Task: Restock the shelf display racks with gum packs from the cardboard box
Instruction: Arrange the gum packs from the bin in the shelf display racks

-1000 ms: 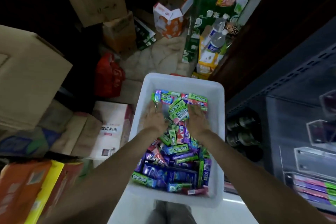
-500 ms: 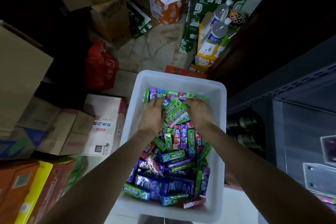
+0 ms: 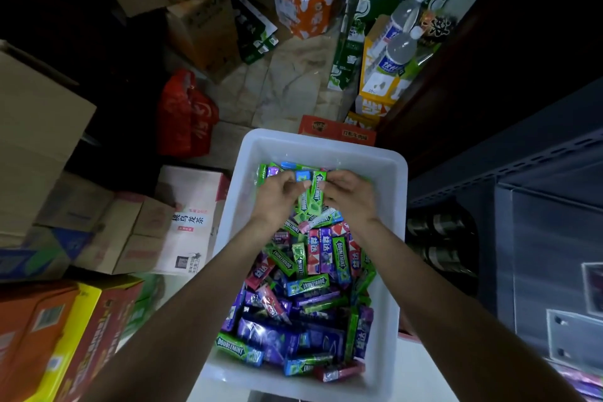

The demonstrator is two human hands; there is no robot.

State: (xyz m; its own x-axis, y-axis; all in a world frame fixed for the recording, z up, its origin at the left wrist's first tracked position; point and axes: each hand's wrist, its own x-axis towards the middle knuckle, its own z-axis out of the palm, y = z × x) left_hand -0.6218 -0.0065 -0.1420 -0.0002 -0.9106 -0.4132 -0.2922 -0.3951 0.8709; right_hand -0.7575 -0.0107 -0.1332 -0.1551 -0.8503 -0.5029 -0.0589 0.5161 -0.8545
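Observation:
A white plastic bin [image 3: 388, 173] in front of me holds a heap of several gum packs [image 3: 313, 290] in green, purple, red and blue wrappers. Both my hands are inside it at the far end. My left hand [image 3: 277, 196] and my right hand [image 3: 349, 194] pinch a small bunch of green Doublemint packs [image 3: 313, 197] between them, held upright just above the heap. The dark display rack [image 3: 551, 232] with clear plastic holders stands at the right.
Cardboard boxes [image 3: 42, 127] are piled at the left, with a red bag [image 3: 186, 117] and a white carton [image 3: 192, 219] near the bin. Beyond the bin stand an orange-white carton [image 3: 303, 3], green cases and water bottles [image 3: 401, 49]. Dark cans sit low in the rack.
My hands have drawn together from flat on the heap and gathered green packs between the fingers, lifting them upright. The view has tilted up and shifted towards the far end of the bin.

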